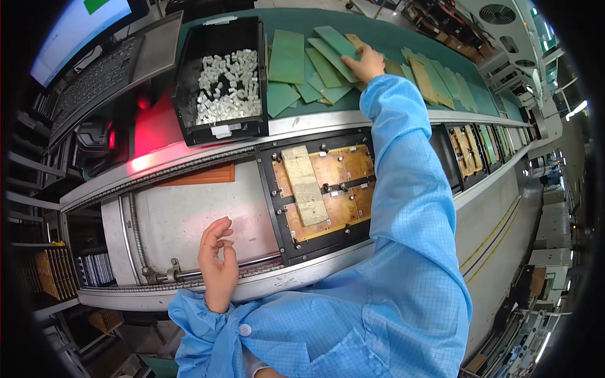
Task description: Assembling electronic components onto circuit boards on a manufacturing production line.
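Panels (287, 57) green; sleeve (413, 189) light blue, fine grid; bin (217, 41) black; parts (220, 107) whitish; mat (277, 21) dark green.

Yellow-striped grey floor (485, 291) off to worker's right; lit monitor (79, 38) left; fan-vented white machine (522, 36), strip light (576, 111) glowing.

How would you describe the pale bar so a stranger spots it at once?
Find the metal conveyor, then the black frame between its rails, left of the right sleeve. On the frame's amber boards lies the bar, set apart by its narrow shape and pale colour.
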`<state>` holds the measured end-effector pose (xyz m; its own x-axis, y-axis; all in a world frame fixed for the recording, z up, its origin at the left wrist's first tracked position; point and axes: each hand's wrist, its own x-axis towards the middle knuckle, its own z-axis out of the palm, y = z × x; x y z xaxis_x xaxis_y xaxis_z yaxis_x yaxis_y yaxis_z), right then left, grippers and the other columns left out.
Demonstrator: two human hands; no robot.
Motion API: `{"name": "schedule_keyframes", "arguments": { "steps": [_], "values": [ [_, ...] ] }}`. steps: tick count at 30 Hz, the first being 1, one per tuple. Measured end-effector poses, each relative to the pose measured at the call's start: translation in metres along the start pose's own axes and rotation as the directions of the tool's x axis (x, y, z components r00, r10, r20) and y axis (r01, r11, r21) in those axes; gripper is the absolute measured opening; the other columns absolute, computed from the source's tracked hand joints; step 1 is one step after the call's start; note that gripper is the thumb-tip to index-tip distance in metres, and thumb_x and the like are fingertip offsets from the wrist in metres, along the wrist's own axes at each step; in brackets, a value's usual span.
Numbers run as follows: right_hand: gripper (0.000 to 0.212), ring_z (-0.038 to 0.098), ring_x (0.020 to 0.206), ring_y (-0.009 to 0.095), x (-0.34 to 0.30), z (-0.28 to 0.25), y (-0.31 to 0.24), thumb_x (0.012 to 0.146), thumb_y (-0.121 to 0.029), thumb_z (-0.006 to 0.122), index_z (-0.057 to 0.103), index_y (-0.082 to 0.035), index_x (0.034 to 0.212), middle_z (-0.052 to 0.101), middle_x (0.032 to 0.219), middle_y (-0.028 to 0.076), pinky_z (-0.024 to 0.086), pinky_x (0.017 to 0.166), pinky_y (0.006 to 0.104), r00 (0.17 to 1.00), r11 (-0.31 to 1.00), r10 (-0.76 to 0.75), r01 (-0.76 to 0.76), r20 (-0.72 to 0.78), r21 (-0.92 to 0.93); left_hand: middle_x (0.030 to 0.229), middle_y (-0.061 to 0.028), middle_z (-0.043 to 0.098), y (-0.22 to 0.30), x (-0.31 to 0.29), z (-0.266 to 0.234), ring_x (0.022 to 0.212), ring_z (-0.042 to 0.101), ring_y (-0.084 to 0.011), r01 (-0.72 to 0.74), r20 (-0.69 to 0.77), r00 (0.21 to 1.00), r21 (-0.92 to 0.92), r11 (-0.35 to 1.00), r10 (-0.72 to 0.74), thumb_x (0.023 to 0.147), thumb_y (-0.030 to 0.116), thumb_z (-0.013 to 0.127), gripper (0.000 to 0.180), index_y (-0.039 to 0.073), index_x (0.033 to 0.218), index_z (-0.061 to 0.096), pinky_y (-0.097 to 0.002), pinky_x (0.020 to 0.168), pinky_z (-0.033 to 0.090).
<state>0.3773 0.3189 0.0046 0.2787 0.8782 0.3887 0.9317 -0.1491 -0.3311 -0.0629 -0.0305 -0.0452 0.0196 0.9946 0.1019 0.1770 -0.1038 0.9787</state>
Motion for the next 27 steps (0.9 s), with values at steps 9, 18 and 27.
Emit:
{"name": "schedule_keyframes", "arguments": {
  "steps": [9, 18, 27],
  "values": [
    [0.087, 0.067, 0.101, 0.032, -0.091, -0.071, 0.006, 0.070, -0.056, 0.077, 0.058, 0.000, 0.133, 0.069, 0.107, 0.021, 0.050, 0.089, 0.0404, 0.968, 0.983, -0.108, 0.070, 0.228, 0.168, 0.129, -0.0119, 0.060, 0.002, 0.003, -0.008, 0.111, 0.059, -0.0182, 0.020, -0.023, 1.000, 0.023, 1.000, -0.020, 0.086, -0.014, 0.044, 0.043, -0.001, 0.123, 0.062, -0.0271, 0.088, 0.047],
    [0.047, 0.055, 0.087, 0.006, -0.281, -0.141, 0.005, 0.096, -0.024, 0.063, 0.057, -0.009, 0.140, 0.063, 0.109, 0.002, 0.041, 0.068, 0.0213, 0.923, 0.575, 0.061, -0.344, 0.380, 0.743, 0.127, -0.0103, 0.063, 0.001, -0.001, -0.004, 0.109, 0.058, -0.0148, 0.075, 0.049, 0.996, -0.005, 0.997, -0.075, 0.089, -0.012, 0.045, 0.038, -0.001, 0.121, 0.064, -0.0263, 0.090, 0.046],
    [0.046, 0.054, 0.087, 0.020, -0.364, -0.110, -0.021, 0.082, -0.015, 0.076, 0.068, -0.011, 0.128, 0.054, 0.095, 0.008, 0.046, 0.073, 0.0309, 0.999, 0.964, -0.031, 0.034, -0.019, 0.264, 0.120, -0.0098, 0.068, 0.000, -0.004, -0.001, 0.109, 0.061, -0.0142, 0.045, 0.090, 0.995, 0.029, 0.999, -0.048, 0.097, -0.002, 0.048, 0.027, 0.000, 0.118, 0.065, -0.0276, 0.092, 0.047]
  ]
}}
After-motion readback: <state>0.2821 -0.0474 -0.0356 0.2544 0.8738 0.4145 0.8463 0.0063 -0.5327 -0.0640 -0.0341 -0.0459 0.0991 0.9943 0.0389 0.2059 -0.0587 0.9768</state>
